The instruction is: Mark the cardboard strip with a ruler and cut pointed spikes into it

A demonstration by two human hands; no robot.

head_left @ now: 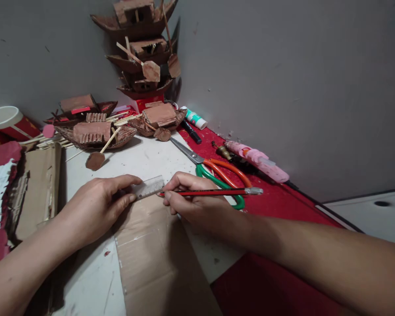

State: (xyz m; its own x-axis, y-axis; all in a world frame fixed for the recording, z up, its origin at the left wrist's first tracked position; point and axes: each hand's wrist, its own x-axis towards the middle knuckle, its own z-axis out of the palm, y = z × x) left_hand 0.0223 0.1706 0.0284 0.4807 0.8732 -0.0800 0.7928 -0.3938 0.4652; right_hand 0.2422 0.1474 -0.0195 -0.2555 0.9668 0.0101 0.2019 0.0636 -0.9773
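A long piece of brown cardboard (151, 259) runs from the middle of the table toward me. Across its far end lies a short clear ruler (149, 185). My left hand (98, 206) presses the ruler's left end between thumb and fingers. In my right hand (191, 197) is a red and black pencil (213, 192), its tip at the ruler's near edge and its metal end pointing right. Just beyond my right hand lie scissors (197, 159) with one orange and one green handle, partly hidden by that hand.
Cardboard model boats (95, 134) with paddles stand at the back, several stacked against the wall. A pink glue gun (256, 162), a black marker (191, 132) and a green-white tube (194, 117) lie along the right. Cardboard scraps (36, 184) and a paper cup (11, 120) are at left.
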